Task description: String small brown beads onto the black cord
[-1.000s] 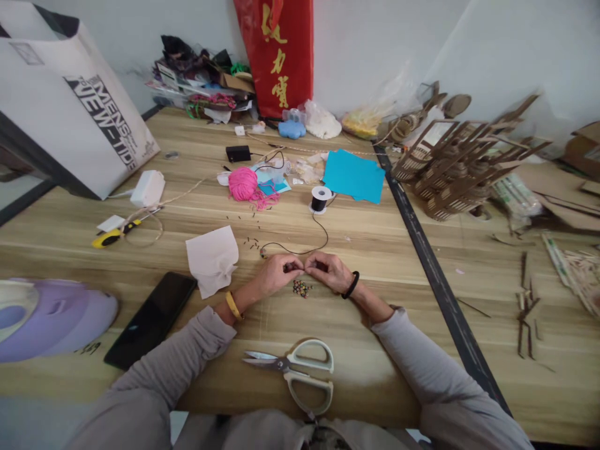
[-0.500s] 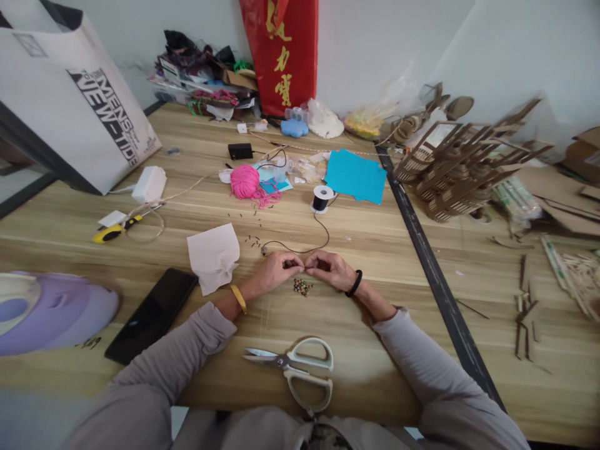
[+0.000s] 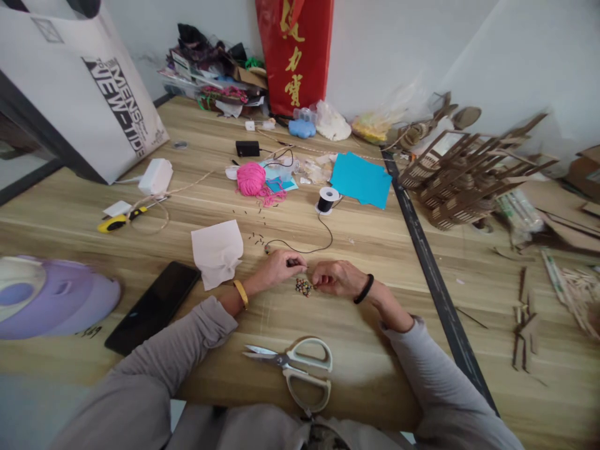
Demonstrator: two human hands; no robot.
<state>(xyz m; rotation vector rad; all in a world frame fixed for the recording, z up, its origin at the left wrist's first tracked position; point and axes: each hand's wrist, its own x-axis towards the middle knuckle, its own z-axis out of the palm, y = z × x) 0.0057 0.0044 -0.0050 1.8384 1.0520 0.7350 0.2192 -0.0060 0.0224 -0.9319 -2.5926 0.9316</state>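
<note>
My left hand (image 3: 280,267) is closed in a pinch on a thin black cord, whose tip shows just past the fingertips. The cord (image 3: 330,236) loops across the tabletop from a white spool wound with black (image 3: 326,201). A small bead-like piece (image 3: 267,249) sits on the cord behind my left hand. Curled fingers of my right hand (image 3: 341,279) reach the right edge of a little pile of multicoloured beads (image 3: 302,287); what they pinch, if anything, is too small to make out. Closer to me lie open scissors (image 3: 300,369) with pale handles.
Left of my hands are a white paper sheet (image 3: 217,253), a black phone (image 3: 152,307) and a yellow cutter (image 3: 112,224). Beyond them lie pink yarn (image 3: 251,179) and blue sheets (image 3: 360,180). Brown wooden lattice models (image 3: 462,175) stand at the right, past a black strip (image 3: 427,259).
My right hand has parted from the left fingertips and moved down and right to the beads. My left hand keeps its pinch on the cord. The view has shifted slightly.
</note>
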